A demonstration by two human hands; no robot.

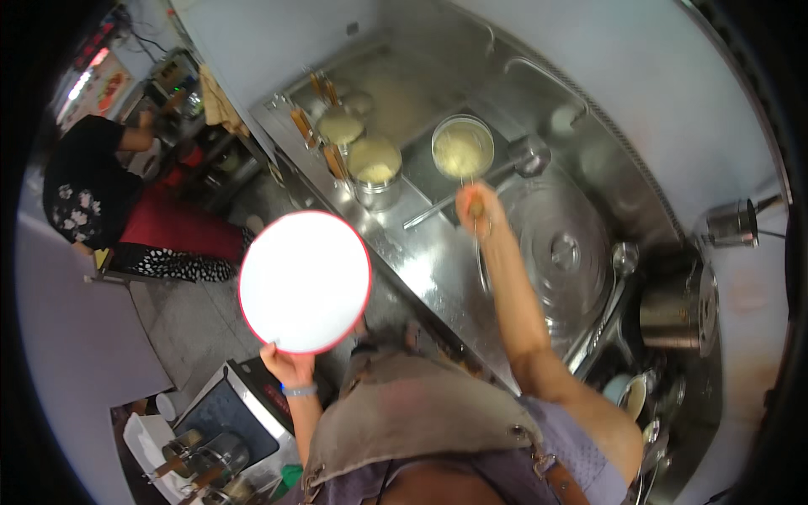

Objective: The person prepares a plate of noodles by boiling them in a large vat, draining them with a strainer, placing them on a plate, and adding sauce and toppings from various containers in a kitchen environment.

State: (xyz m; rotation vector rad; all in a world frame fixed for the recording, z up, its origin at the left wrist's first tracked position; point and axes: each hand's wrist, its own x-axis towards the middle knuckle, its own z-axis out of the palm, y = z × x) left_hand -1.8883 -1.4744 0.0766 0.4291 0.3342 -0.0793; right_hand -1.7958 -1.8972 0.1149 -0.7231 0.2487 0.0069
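Observation:
My left hand (289, 369) grips the rim of a white bowl with a red edge (305, 281), its fingers at the near side, over the floor beside the counter. With my right hand (478, 208) I hold the wooden handle of a noodle strainer basket (463, 146) that has pale noodles in it, above the cooker's dark panel. Left of it, further strainer baskets (375, 165) with wooden handles sit in the steel cooker, pale food in them. A steel ladle (529, 156) lies across the counter under my right hand's strainer.
A large round steel lid (564, 252) lies right of my right hand. Beyond it stand a steel pot (672, 309) and several utensils. A co-worker (95, 183) bends over another counter at the far left. At lower left are more strainers (218, 454) and a white container (148, 435).

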